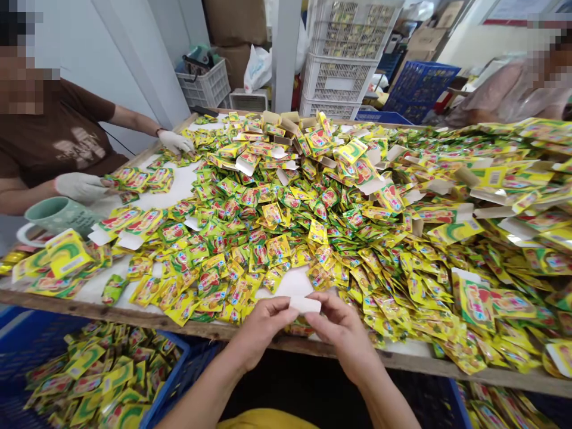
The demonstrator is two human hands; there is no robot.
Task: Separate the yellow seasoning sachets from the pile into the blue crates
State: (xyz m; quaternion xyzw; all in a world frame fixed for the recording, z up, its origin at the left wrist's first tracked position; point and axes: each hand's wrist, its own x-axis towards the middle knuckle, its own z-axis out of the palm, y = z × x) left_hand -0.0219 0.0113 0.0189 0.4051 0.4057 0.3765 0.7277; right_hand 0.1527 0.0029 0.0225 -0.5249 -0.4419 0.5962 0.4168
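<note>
Between my two hands, at the table's front edge, is a small carton (305, 304) with its white flap facing me. The thumb and fingers of my left hand (267, 322) pinch its left end. My right hand (340, 325) grips the right end the same way, thumb in front. Most of the carton's body is hidden behind my fingers, so what is inside cannot be seen. Just beyond my hands lies a wide heap of small yellow and green sachets (286, 214). Several printed cartons with open flaps (476, 298) lie among them on the right.
On the left a co-worker's gloved hands (83, 187) handle sachets beside a green mug (56, 211). A blue crate (172, 381) of filled cartons stands below the table's wooden edge (89, 308). Another person (504, 89) sits at the far right. White crates (337, 77) are stacked behind.
</note>
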